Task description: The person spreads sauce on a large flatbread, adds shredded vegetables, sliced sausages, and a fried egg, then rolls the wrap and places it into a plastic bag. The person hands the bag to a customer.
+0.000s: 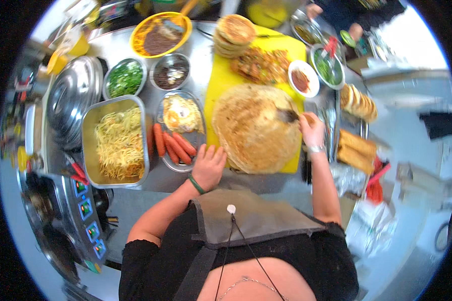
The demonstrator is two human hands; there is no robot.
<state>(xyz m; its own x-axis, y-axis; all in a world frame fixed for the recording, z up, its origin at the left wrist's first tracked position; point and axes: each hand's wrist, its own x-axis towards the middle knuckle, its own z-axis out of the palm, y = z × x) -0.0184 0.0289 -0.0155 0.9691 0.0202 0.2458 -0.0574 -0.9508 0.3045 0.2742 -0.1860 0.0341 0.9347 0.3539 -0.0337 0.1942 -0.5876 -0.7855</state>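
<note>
A large round browned flatbread (253,133) lies on a yellow cutting board (217,75). My right hand (312,131) is closed at its right edge around a small tool with a dark, flat end (288,116), a brush or a spoon; blur hides which. That dark end is over the flatbread's right part. My left hand (209,165) lies with its fingers stretched out by the flatbread's lower left edge, apparently holding nothing. Next to it, an oval metal plate (202,120) carries several sausages (176,147) and fried eggs (181,114).
Shredded vegetables fill a square metal tub (88,150) on the left. Behind stand bowls of chopped greens (126,78), dark sauce (160,40) and red paste (301,80). Stacked flatbreads (234,30) and chopped filling (260,65) occupy the board's far end. Another person's hand (355,31) is at the far right.
</note>
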